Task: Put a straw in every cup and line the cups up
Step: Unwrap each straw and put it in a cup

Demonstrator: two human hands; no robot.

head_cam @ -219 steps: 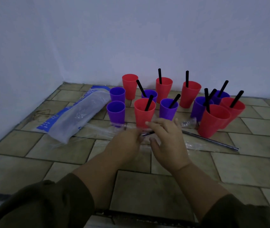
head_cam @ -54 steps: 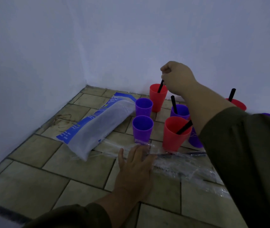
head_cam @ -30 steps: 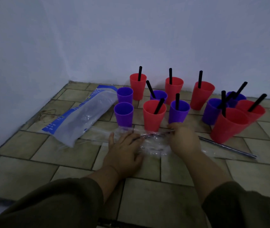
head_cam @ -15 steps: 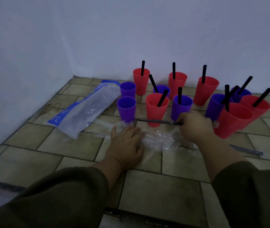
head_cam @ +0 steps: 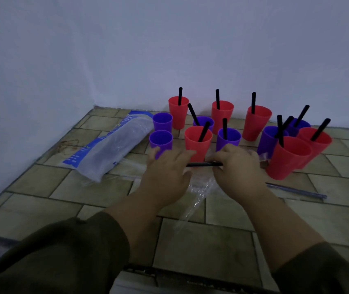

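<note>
Setting: tiled floor [head_cam: 211, 230] in a corner of pale walls, in dim light. Everything stands on the floor.

Stock: twelve cups by my count, six red and six purple, loosely bunched and not yet in a line. Ten carry a black straw. Two do not: the rear purple cup [head_cam: 162, 122] and the near purple cup [head_cam: 161, 139], both at the left end beside the printed plastic bag [head_cam: 109, 147]. A clear wrapper [head_cam: 201, 192] lies crumpled under my hands.

Hazards, as I judge them:
- These cups look light. My left thumb sits right in front of the near purple cup, so a careless lift could tip it into its neighbour.
- The spare straw [head_cam: 204, 164] lies level, just in front of the front red cup [head_cam: 198, 141]. Swinging it upright too close could knock that cup over.
- The wrapper may slide underhand or drag against cup bases.
- The right-hand cluster is crowded with leaning straws, so lining up there risks a chain of spills.

Right hand [head_cam: 237, 166]: fingers [head_cam: 220, 154] curled down and clamped on the right end of the spare straw.

Left hand [head_cam: 167, 172]: fingers [head_cam: 182, 154] straight, a little spread, gripping nothing. Their tips lie just beside the straw's free end. Whether they touch it I cannot tell.
</note>
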